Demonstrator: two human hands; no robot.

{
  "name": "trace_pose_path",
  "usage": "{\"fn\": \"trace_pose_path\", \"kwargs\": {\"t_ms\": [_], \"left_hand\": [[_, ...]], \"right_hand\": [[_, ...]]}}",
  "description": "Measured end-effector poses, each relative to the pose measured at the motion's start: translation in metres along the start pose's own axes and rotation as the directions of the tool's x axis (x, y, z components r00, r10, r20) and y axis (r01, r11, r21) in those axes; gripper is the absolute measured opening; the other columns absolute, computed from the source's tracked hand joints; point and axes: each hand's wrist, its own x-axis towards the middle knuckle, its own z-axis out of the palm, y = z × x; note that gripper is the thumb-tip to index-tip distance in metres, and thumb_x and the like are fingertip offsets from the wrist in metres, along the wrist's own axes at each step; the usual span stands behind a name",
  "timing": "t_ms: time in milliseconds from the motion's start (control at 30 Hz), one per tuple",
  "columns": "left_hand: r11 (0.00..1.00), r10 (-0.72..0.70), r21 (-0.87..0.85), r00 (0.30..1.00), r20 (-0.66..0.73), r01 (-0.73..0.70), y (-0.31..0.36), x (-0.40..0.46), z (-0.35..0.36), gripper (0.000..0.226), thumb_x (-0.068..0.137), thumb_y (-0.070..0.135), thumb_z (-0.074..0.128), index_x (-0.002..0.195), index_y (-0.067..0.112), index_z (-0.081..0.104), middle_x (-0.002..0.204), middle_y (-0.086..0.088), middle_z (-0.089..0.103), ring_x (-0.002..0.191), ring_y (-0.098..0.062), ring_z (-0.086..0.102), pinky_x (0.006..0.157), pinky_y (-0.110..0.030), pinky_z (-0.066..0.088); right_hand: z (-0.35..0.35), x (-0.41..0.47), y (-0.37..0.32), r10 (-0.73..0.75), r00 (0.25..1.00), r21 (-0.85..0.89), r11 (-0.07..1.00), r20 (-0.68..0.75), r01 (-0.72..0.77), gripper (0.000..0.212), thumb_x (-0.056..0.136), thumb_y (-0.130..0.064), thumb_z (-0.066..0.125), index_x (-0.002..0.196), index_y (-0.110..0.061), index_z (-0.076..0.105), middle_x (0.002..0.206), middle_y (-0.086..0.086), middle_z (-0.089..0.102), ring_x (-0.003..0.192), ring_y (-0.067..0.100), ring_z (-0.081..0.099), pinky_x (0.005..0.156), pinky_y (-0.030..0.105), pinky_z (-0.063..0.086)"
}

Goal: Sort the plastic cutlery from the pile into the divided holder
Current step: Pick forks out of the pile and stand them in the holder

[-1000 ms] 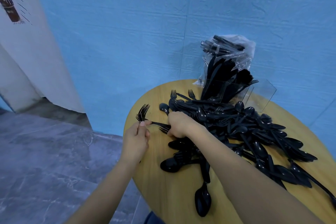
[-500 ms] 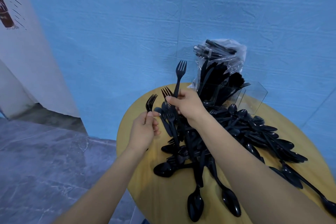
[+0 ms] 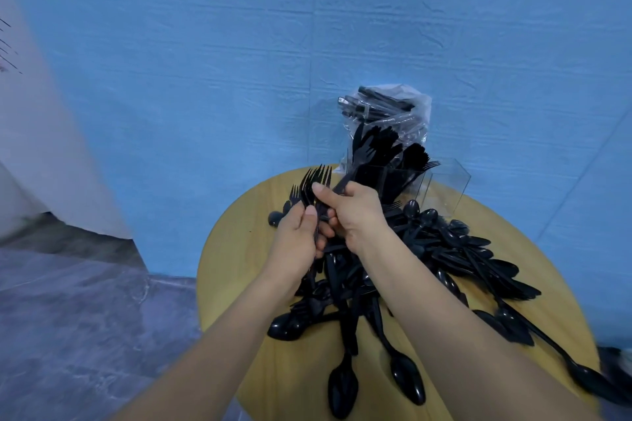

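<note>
Near the table's [image 3: 239,284] left edge, both your hands [image 3: 297,236] [image 3: 359,212] gripped a bunch of forks [image 3: 316,181]; align the tines before slotting into the holder [image 3: 444,188].

Bare wood shows along the near-left edge of the round desk [image 3: 236,263], so a hand could come in from that side without touching anything. The middle and right of the desk are buried under the pile of black cutlery [image 3: 444,249], which sprawls right up to the clear divided holder [image 3: 444,188] at the back. The holder's left compartments already bristle with upright forks and handles; its right compartment looks open from above. A plastic bag [image 3: 403,113] of more cutlery stands just behind it, against the blue wall [image 3: 307,44], closing off the rear. A few stray spoons [image 3: 342,386] reach toward the near edge.
</note>
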Motion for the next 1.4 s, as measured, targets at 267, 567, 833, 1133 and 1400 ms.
{"fn": "trace_pose_path", "kwargs": {"t_ms": [267, 567, 833, 1133, 1400], "left_hand": [[1.000, -0.011, -0.021, 0.999, -0.052, 0.010, -0.005, 0.007, -0.004, 0.027, 0.103, 0.019, 0.031, 0.095, 0.016, 0.057, 0.067, 0.003, 0.044, 0.053, -0.006, 0.036, 0.050, -0.020, 0.033], [0.996, -0.035, -0.083, 0.999, -0.016, 0.033, -0.003, 0.006, 0.002, 0.024, 0.102, 0.013, 0.037, 0.099, 0.005, 0.059, 0.083, -0.011, 0.058, 0.069, -0.014, 0.054, 0.051, -0.018, 0.047], [0.999, -0.026, -0.019, 1.000, -0.011, 0.026, 0.004, -0.004, 0.000, 0.022, 0.099, 0.015, 0.045, 0.093, 0.010, 0.065, 0.074, -0.008, 0.060, 0.047, -0.008, 0.050, 0.040, -0.019, 0.041], [0.942, -0.260, -0.239, 0.962, -0.084, 0.234, -0.005, -0.024, -0.037, 0.027, 0.103, 0.017, 0.031, 0.089, 0.009, 0.053, 0.085, -0.006, 0.060, 0.079, -0.015, 0.060, 0.071, -0.031, 0.055], [0.918, -0.341, -0.262, 0.930, -0.141, 0.297, -0.022, -0.035, -0.059, 0.026, 0.103, 0.016, 0.032, 0.088, 0.008, 0.051, 0.077, -0.007, 0.055, 0.070, -0.018, 0.055, 0.069, -0.033, 0.052]], "right_hand": [[-0.028, -0.013, -0.018, -0.313, 0.950, -0.599, 0.756, 0.021, 0.263, 0.023, 0.100, -0.020, 0.041, 0.086, -0.012, 0.057, 0.069, -0.002, 0.060, 0.052, 0.007, 0.048, 0.045, 0.012, 0.037], [-0.021, -0.038, 0.005, -0.051, 0.925, -0.745, 0.577, 0.376, 0.334, 0.026, 0.096, -0.008, 0.036, 0.112, -0.006, 0.057, 0.105, 0.005, 0.064, 0.100, 0.025, 0.062, 0.091, 0.038, 0.050], [-0.022, -0.047, -0.002, -0.026, 0.901, -0.823, 0.396, 0.433, 0.407, 0.023, 0.101, -0.015, 0.034, 0.090, -0.009, 0.053, 0.100, 0.019, 0.063, 0.080, 0.025, 0.055, 0.070, 0.032, 0.046], [-0.039, -0.061, 0.020, -0.057, 0.880, -0.809, 0.372, 0.471, 0.456, 0.026, 0.097, -0.018, 0.050, 0.120, -0.011, 0.059, 0.103, 0.003, 0.061, 0.089, 0.017, 0.057, 0.083, 0.028, 0.047], [-0.040, -0.064, 0.048, 0.046, 0.848, -0.844, 0.147, 0.527, 0.516, 0.042, 0.089, -0.023, 0.063, 0.129, -0.017, 0.054, 0.125, 0.003, 0.047, 0.118, 0.019, 0.040, 0.099, 0.037, 0.041]]}}
